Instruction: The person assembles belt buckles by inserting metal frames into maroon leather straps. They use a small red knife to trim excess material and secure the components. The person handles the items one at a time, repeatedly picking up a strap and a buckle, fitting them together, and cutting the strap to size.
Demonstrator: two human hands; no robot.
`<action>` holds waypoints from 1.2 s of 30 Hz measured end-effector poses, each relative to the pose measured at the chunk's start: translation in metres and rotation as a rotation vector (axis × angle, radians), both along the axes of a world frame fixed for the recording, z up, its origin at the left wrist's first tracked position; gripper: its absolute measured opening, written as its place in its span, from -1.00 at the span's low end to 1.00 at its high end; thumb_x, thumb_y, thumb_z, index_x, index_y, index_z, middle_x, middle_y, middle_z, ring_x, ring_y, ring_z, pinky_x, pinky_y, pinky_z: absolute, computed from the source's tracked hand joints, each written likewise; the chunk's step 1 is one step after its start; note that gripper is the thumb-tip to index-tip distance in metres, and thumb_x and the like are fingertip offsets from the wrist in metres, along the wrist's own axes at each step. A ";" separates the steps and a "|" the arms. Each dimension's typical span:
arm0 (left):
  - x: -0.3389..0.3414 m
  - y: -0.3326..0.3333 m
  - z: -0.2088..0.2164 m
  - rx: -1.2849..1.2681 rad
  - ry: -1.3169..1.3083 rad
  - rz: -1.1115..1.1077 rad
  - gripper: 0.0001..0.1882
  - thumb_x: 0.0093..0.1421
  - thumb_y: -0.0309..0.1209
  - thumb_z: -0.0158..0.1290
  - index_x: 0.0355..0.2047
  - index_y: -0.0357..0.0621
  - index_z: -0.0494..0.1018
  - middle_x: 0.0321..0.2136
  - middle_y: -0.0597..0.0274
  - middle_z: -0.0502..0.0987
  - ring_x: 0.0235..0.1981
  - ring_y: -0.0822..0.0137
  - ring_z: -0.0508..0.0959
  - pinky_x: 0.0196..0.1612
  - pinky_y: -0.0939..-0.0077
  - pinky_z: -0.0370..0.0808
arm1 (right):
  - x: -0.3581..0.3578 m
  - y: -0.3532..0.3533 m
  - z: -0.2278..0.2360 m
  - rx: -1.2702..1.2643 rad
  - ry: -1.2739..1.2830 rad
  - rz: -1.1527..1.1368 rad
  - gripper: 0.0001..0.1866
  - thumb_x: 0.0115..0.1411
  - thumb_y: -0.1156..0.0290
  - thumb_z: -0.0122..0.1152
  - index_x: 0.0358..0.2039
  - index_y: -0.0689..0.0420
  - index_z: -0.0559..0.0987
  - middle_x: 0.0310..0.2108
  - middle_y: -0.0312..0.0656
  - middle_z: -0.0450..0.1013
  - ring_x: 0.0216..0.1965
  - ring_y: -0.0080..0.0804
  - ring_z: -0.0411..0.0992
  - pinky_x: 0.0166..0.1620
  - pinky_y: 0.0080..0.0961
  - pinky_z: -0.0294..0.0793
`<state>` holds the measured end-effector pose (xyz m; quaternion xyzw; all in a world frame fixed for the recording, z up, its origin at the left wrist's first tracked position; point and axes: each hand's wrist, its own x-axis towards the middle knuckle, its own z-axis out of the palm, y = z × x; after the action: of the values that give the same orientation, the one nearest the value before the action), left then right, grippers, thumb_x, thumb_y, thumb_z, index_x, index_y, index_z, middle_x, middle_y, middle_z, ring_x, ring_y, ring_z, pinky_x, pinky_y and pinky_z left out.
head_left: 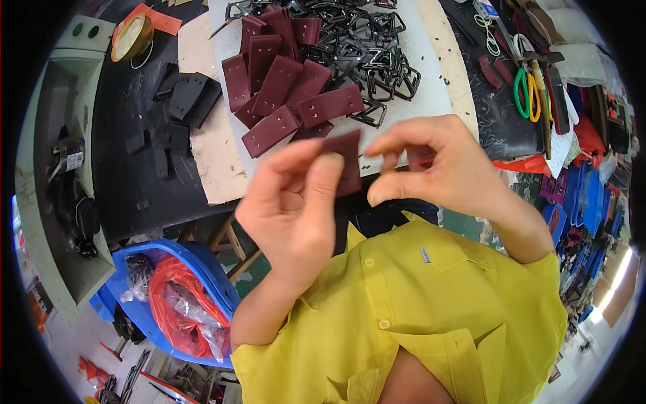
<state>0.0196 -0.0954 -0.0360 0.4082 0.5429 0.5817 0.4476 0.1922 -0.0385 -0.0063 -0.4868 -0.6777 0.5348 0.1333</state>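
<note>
My left hand [289, 209] is closed, pinching a flat maroon leather piece [348, 165] between thumb and fingers, just off the near edge of the worktable. To the right of that piece, my right hand [447, 161] has its thumb and forefinger apart, their tips a short way from it. A small reddish patch shows between the right hand's fingers; I cannot tell what it is. Beyond my hands lies a pile of folded maroon leather tabs [279, 81] with small holes. Black metal buckles [367, 50] are heaped beside and behind the pile.
A white board [431, 87] lies under the pile and buckles. Black folded pieces [192, 97] sit to the left. Scissors with green and yellow handles [528, 94] lie at the right. A blue bin [205, 259] holding red plastic bags stands at the lower left.
</note>
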 end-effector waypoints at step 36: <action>-0.005 -0.007 0.013 -0.251 -0.027 -0.128 -0.82 0.05 -0.67 0.07 -0.30 -0.54 0.46 -0.43 0.03 0.55 -0.39 0.29 0.60 -0.32 0.60 0.54 | 0.022 -0.021 -0.014 0.885 -0.131 0.114 -0.67 -0.18 0.51 0.37 -0.31 0.17 0.57 -0.54 -0.26 0.40 -0.68 -0.50 0.33 -0.67 -0.64 0.23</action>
<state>0.0145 -0.1027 -0.0226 0.3746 0.5783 0.4849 0.5386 0.2140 -0.0593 -0.0202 -0.3776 -0.8740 0.1679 0.2557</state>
